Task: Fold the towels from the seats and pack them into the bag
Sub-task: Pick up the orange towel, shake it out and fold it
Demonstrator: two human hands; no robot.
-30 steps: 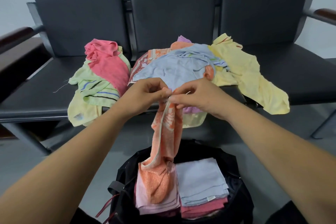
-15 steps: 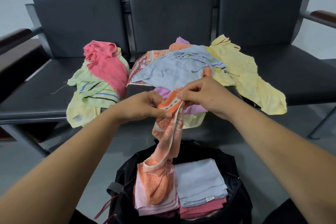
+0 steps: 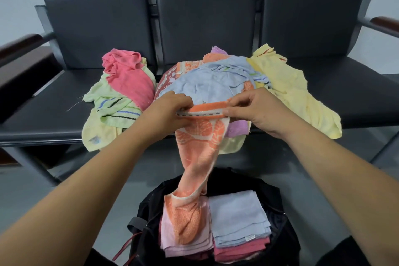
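Our left hand (image 3: pixel 170 112) and right hand (image 3: pixel 257 110) each pinch one end of the orange towel (image 3: pixel 198 147) along its hemmed short edge. Thumbs and fingertips are closed on the cloth, and the edge is drawn level between them, above the bag (image 3: pixel 149 207) and a little beyond it.

From that edge the towel hangs with its long axis running down and back toward us, bunched narrow. Its tail lies crumpled inside the bag on a folded pale pink towel (image 3: pixel 185 246), just beside a folded blue towel (image 3: pixel 237 218).

So the free end is below both hands, about midway between them. We judge it must be lifted clear of the bag before we can spread and fold it.

Beyond the bag, the seats (image 3: pixel 43 110) hold the unfolded heap: a blue towel (image 3: pixel 207 84) straight beyond, a yellow towel (image 3: pixel 298 97) beyond and right, and a pink towel (image 3: pixel 127 77) on a green striped towel (image 3: pixel 112 108) beyond and left.
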